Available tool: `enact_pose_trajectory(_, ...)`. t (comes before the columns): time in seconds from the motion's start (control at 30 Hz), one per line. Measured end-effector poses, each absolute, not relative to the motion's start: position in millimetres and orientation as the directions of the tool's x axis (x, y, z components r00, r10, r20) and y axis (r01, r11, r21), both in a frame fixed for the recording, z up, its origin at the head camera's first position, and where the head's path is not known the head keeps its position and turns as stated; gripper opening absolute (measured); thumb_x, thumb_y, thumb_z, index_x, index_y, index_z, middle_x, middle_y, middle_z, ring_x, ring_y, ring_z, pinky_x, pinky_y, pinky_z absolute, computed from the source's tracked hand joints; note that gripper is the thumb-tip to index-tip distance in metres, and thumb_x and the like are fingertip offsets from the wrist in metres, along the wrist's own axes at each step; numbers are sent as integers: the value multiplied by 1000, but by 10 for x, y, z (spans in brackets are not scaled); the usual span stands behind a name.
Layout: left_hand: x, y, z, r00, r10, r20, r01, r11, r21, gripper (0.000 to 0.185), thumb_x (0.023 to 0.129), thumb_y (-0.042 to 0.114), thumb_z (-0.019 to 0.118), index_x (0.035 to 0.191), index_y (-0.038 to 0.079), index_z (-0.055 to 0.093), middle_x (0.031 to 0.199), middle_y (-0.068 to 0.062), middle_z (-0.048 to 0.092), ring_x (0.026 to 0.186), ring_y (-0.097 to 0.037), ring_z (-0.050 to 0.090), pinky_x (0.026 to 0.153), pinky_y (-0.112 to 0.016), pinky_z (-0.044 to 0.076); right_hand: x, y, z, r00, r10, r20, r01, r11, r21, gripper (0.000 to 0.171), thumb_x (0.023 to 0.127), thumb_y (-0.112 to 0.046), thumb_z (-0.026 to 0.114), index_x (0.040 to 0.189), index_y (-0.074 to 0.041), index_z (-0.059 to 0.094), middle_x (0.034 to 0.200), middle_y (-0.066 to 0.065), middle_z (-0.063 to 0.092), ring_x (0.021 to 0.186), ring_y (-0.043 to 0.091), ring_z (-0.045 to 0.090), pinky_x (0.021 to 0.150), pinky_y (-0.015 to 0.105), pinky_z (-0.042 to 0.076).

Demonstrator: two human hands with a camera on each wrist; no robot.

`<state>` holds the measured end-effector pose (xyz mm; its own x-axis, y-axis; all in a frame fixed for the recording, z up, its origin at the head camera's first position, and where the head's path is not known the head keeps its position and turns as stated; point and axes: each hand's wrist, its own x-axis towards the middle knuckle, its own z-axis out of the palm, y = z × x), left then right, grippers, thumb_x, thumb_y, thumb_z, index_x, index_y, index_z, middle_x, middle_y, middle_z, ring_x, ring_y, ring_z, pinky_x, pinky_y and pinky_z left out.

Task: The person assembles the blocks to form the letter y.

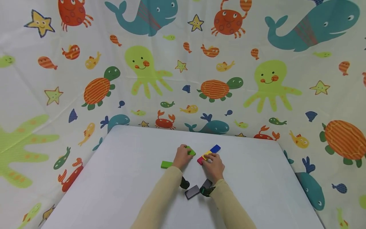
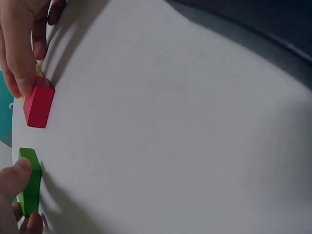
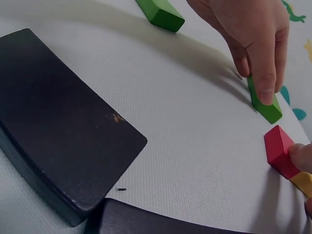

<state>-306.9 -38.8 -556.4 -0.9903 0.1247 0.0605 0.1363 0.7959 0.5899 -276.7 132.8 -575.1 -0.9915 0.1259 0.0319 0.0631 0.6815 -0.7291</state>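
Two hands at work on a white tabletop (image 1: 128,178), each on a flat wooden block. The left hand (image 1: 181,156) bends its fingertips (image 3: 265,78) down onto a short green rectangular block (image 1: 191,151), pinching it at the end; the wrist views show a fingertip on its upper face and the thumb (image 2: 12,178) against its side. The right hand (image 1: 213,164) rests curled fingers on a row of three flat blocks laid end to end, red (image 1: 200,160), yellow (image 1: 206,155) and blue (image 1: 215,148), its fingertip (image 2: 22,80) pressing at the seam of red and yellow.

Taking the red block as landmark: the pinched green block lies just to its left, near but apart; a second long green block (image 1: 166,164) lies further left, beyond the left hand; two dark rectangular blocks (image 1: 192,191) lie nearer the person, between the forearms.

To do this well, judged from the layout: hold the row steady under the right fingers, keep the green block flat on the table, slide rather than lift it, and square its end before closing any gap, since a skewed push would probably disturb the red end.
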Motion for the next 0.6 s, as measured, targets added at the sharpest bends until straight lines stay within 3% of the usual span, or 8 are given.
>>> enact_pose_trajectory(0.6, -3062, -335, -5559, -984, 166, 66, 173, 800, 575, 31, 90, 10, 71, 118, -3, 69, 131, -23, 51, 119, -36, 50, 101, -45, 44, -2765, 1333, -5743, -993, 117, 32, 55, 674, -737, 33, 86, -29, 74, 114, -11, 73, 130, 14, 54, 124, 36, 47, 99, 64, 28)
